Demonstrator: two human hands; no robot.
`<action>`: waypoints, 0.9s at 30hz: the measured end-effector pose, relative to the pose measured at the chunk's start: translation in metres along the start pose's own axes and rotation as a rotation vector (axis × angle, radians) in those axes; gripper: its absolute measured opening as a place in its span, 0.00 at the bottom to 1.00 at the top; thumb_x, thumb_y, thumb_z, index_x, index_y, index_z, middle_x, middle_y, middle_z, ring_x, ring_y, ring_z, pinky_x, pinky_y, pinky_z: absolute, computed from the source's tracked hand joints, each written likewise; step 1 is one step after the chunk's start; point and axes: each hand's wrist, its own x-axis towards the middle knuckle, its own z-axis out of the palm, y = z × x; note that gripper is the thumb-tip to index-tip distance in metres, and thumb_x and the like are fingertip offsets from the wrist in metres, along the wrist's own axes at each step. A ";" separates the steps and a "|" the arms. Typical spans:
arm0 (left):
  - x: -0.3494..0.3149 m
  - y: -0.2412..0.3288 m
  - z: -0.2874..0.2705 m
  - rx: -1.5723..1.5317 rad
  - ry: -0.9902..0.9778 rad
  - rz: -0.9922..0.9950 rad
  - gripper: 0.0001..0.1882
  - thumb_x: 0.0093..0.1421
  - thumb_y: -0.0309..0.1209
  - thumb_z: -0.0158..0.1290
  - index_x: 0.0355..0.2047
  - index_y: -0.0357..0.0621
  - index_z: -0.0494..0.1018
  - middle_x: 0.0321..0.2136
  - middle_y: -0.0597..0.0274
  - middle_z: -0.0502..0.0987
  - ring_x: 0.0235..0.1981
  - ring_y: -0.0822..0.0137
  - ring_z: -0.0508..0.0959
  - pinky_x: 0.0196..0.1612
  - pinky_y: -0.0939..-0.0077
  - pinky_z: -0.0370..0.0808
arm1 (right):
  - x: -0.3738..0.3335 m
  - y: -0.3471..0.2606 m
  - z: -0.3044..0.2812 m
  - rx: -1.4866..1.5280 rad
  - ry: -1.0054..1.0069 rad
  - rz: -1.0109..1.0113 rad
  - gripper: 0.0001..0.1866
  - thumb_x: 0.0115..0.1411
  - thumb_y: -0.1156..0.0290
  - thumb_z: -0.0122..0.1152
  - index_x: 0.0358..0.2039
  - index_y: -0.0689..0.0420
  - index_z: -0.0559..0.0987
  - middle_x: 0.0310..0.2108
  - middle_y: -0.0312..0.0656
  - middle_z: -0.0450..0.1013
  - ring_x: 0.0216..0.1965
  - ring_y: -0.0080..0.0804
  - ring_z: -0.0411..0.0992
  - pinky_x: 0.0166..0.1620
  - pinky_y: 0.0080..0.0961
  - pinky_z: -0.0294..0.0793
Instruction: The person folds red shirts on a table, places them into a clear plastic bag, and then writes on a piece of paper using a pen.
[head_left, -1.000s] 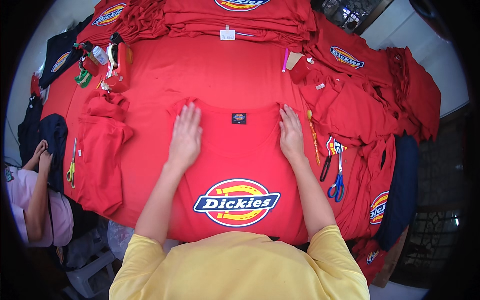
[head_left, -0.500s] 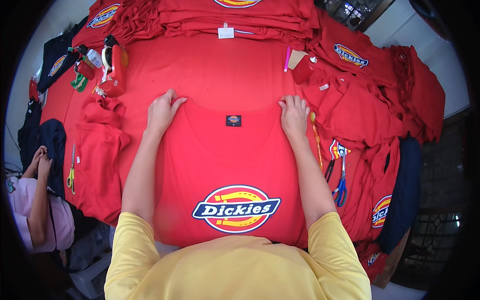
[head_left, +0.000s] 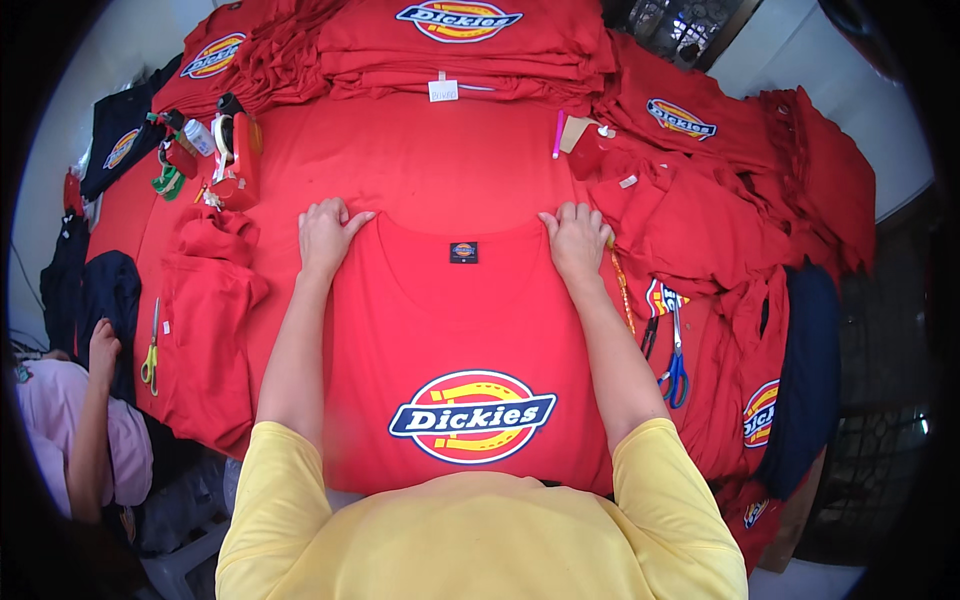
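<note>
A red T-shirt (head_left: 450, 340) lies flat, front up, on the red-covered table (head_left: 400, 160) right in front of the person in yellow, its collar away from them and its oval chest emblem close to their body. The left hand (head_left: 325, 235) presses down on the shirt's left shoulder with fingers spread flat and empty, and the right hand (head_left: 577, 240) does the same on the right shoulder, so neither is pinching cloth, just pinning it. It looks like thin knit cotton, which I would judge light, limp and quick to wrinkle or slide on the cloth beneath (red on red makes its outline hard to pick out). The shoulder seams, where the hands already sit, seem the sensible places to grip, or the side hems lower down. Open room is mostly the bare strip beyond the collar, before the stacks of folded red shirts (head_left: 460, 50) along the far edge. To the person's left a loosely folded red garment (head_left: 205, 320) lies just beside the shirt, with yellow-handled scissors (head_left: 150, 350) further out and a cluster of small tools and a bottle (head_left: 215, 150) near the far left corner. To the right, blue-handled scissors (head_left: 675, 350) lie near the sleeve, and heaped red shirts (head_left: 720, 210) crowd that side. At the left edge another person's hand (head_left: 103, 340) rests on dark cloth, well apart.
</note>
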 end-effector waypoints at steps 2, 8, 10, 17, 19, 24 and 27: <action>0.003 0.013 -0.006 0.010 -0.085 -0.064 0.20 0.57 0.43 0.58 0.32 0.34 0.74 0.30 0.53 0.77 0.37 0.55 0.75 0.43 0.64 0.70 | 0.002 0.011 -0.008 0.064 -0.063 0.025 0.19 0.60 0.48 0.54 0.34 0.53 0.75 0.36 0.40 0.71 0.41 0.43 0.68 0.40 0.45 0.65; -0.047 -0.058 -0.040 -0.538 0.027 -0.093 0.20 0.61 0.43 0.54 0.38 0.34 0.72 0.36 0.48 0.77 0.39 0.59 0.76 0.45 0.67 0.71 | -0.048 0.051 -0.096 0.653 -0.130 -0.033 0.14 0.64 0.63 0.49 0.41 0.61 0.75 0.43 0.50 0.72 0.47 0.51 0.69 0.49 0.39 0.68; -0.120 -0.051 -0.089 -0.506 -0.085 -0.163 0.17 0.62 0.40 0.53 0.37 0.33 0.71 0.30 0.51 0.76 0.33 0.60 0.76 0.41 0.68 0.72 | -0.108 0.068 -0.149 0.704 -0.381 0.118 0.17 0.64 0.61 0.52 0.39 0.64 0.76 0.39 0.53 0.73 0.44 0.52 0.71 0.45 0.40 0.69; -0.345 -0.058 -0.102 -0.507 -0.065 -0.558 0.14 0.56 0.34 0.60 0.29 0.33 0.73 0.20 0.58 0.74 0.23 0.70 0.72 0.29 0.73 0.71 | -0.298 0.100 -0.182 0.639 -0.393 0.441 0.13 0.58 0.66 0.62 0.31 0.64 0.72 0.27 0.48 0.71 0.28 0.43 0.70 0.34 0.37 0.70; -0.351 -0.021 -0.107 -0.342 -0.064 -0.488 0.14 0.54 0.35 0.61 0.28 0.35 0.73 0.25 0.54 0.73 0.29 0.59 0.74 0.35 0.66 0.71 | -0.305 0.101 -0.175 0.604 -0.379 0.456 0.13 0.58 0.66 0.62 0.31 0.63 0.72 0.27 0.48 0.71 0.28 0.43 0.70 0.35 0.37 0.70; -0.358 0.001 -0.106 -0.162 -0.072 -0.409 0.15 0.52 0.36 0.62 0.27 0.36 0.71 0.27 0.52 0.72 0.33 0.51 0.72 0.38 0.58 0.69 | -0.301 0.097 -0.185 0.450 -0.457 0.342 0.13 0.57 0.67 0.63 0.30 0.63 0.73 0.26 0.49 0.71 0.29 0.46 0.71 0.35 0.39 0.70; -0.366 -0.002 -0.104 -0.165 -0.074 -0.285 0.15 0.57 0.35 0.58 0.25 0.36 0.67 0.22 0.57 0.70 0.28 0.59 0.71 0.33 0.64 0.68 | -0.306 0.095 -0.190 0.392 -0.481 0.163 0.13 0.57 0.68 0.63 0.31 0.66 0.73 0.26 0.51 0.71 0.28 0.47 0.70 0.36 0.40 0.70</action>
